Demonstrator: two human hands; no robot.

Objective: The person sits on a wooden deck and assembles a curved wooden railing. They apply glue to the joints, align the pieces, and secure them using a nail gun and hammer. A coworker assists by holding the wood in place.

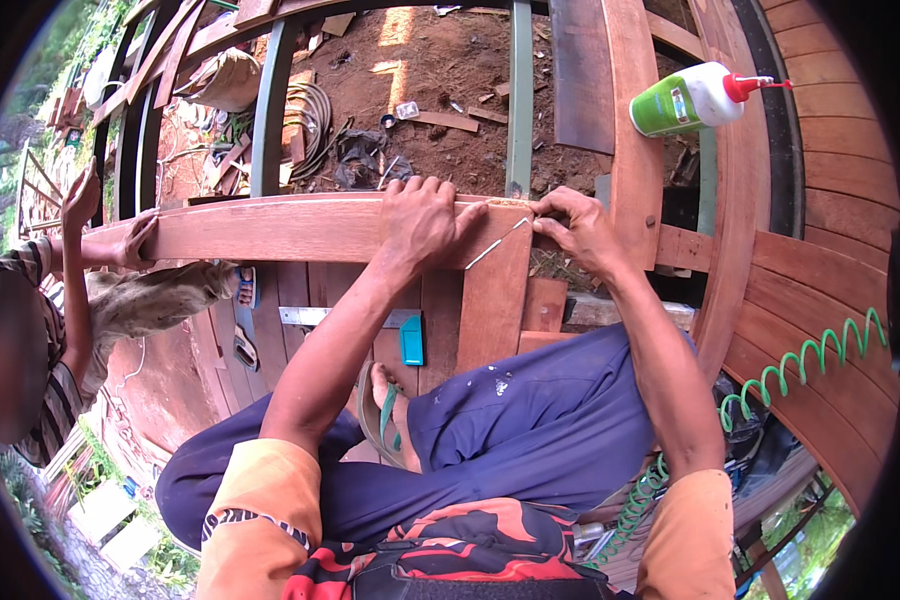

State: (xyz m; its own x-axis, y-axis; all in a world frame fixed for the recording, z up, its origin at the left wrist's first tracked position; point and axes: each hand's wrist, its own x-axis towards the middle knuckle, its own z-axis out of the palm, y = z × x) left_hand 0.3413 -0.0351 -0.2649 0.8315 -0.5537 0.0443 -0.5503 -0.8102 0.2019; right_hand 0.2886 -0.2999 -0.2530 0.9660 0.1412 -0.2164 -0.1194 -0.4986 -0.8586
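Note:
A long reddish-brown wooden board (pixel 280 232) lies crosswise in front of me. Its right end meets a second board (pixel 492 315) that runs toward me, forming a corner. A thin white line (pixel 497 243), perhaps glue, slants along that joint. My left hand (pixel 422 222) grips the long board near the corner, fingers over its far edge and thumb stretched rightward. At the corner's right edge, my right hand (pixel 574 228) has thumb and forefinger pinched together; whatever is between them is too small to make out. A co-worker's hand (pixel 138 240) rests on the board's left end.
A green-and-white glue bottle (pixel 678 100) with a red cap lies on the plank at the upper right. A try square (pixel 408 338) with a turquoise handle lies below the board. A coiled green hose (pixel 800 362) hangs at right. Green metal bars (pixel 519 100) span the dirt ground.

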